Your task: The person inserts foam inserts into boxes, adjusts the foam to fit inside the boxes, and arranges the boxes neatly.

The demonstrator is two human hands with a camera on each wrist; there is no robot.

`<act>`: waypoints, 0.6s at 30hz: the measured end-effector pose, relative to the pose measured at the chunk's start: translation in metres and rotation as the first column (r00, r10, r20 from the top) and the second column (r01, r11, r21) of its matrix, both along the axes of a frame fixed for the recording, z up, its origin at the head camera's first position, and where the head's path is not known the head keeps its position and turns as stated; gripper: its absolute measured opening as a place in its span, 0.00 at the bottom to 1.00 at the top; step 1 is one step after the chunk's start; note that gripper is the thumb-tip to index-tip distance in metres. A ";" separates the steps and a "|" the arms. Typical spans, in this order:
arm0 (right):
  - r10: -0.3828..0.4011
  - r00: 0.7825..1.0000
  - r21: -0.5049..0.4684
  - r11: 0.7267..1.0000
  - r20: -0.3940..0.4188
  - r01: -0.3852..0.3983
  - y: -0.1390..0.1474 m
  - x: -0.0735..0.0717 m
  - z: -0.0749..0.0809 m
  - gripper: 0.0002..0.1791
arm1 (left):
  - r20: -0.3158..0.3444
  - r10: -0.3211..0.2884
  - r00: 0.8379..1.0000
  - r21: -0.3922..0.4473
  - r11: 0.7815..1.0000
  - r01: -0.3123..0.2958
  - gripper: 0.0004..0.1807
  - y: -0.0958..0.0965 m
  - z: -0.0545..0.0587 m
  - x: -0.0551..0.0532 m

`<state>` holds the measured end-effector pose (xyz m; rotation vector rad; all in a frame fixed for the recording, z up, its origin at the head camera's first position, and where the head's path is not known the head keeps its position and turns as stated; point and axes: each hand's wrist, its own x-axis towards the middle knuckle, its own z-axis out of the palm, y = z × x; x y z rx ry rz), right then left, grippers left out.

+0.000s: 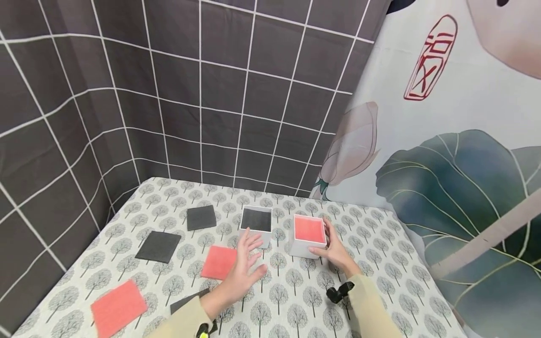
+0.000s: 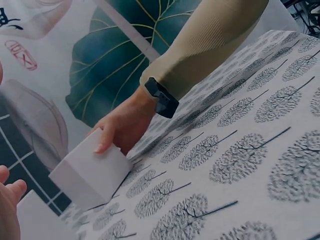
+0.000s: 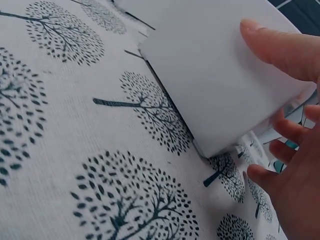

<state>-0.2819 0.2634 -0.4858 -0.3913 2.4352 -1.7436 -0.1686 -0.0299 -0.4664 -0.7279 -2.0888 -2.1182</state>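
Squeeze softly and keep it flat, as the right hand (image 1: 336,251) pinches the red-topped white box (image 1: 302,248) near the table's (image 1: 291,287) back edge, toward the right corner, and don't let the spread-out left hand (image 1: 245,272) bump the black-topped white box (image 1: 266,239).

Curtained indoor nook, dark grid drape (image 1: 224,84), lotus-print hanging (image 1: 460,169), tree-patterned cloth (image 1: 291,300)

Tablecloth (image 1: 390,291): white, grey-black tree print
Left box (image 1: 266,238): white, black inside
Right box (image 1: 302,249): white, coral red inside
Flat squares (image 1: 158,246): 3 black, 2 coral red
Curtain (image 1: 224,84): dark grey, white grid
Backdrop (image 1: 393,117): white, blue-green leaf (image 1: 456,178), pale pink bud (image 1: 357,145), red seal (image 1: 433,56)
Sleeves (image 1: 372,305): beige
Wristbands (image 1: 339,292): black
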 end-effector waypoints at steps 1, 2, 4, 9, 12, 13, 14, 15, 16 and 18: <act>0.001 1.000 0.002 1.000 0.002 -0.001 0.002 -0.002 -0.004 0.61 | -0.003 0.002 1.000 0.007 1.000 -0.002 0.48 -0.004 -0.001 0.004; -0.002 1.000 -0.002 1.000 0.006 0.002 0.004 -0.004 -0.008 0.61 | -0.002 0.007 1.000 0.013 1.000 -0.007 0.48 -0.009 -0.002 0.007; -0.005 1.000 0.010 1.000 0.000 0.005 0.006 -0.007 -0.014 0.61 | -0.033 0.015 0.999 0.024 1.000 -0.014 0.47 -0.017 -0.005 0.013; -0.008 1.000 0.019 1.000 0.006 0.008 0.006 -0.010 -0.018 0.59 | -0.227 0.014 0.974 0.035 0.999 -0.007 0.49 -0.035 -0.014 0.024; -0.007 1.000 0.018 1.000 0.016 0.007 0.005 -0.011 -0.018 0.59 | -0.306 -0.002 0.952 0.032 0.999 0.013 0.48 -0.044 -0.020 0.030; -0.011 1.000 0.014 1.000 0.023 0.011 0.005 -0.011 -0.018 0.58 | -0.311 0.001 0.950 0.022 1.000 0.007 0.47 -0.046 -0.022 0.032; -0.012 1.000 0.011 1.000 0.027 0.012 0.004 -0.011 -0.018 0.58 | -0.311 0.006 0.951 0.011 1.000 -0.003 0.46 -0.049 -0.023 0.034; -0.016 0.999 0.000 1.000 0.035 0.016 0.004 -0.011 -0.018 0.58 | -0.300 0.014 0.954 -0.004 1.000 -0.016 0.45 -0.051 -0.025 0.036; -0.019 0.999 -0.003 1.000 0.039 0.019 0.004 -0.011 -0.019 0.58 | -0.285 0.026 0.958 -0.024 0.999 -0.034 0.43 -0.054 -0.028 0.038; -0.023 0.999 -0.017 1.000 0.045 0.024 0.004 -0.010 -0.020 0.58 | -0.250 0.063 0.966 -0.080 0.993 -0.085 0.39 -0.059 -0.031 0.042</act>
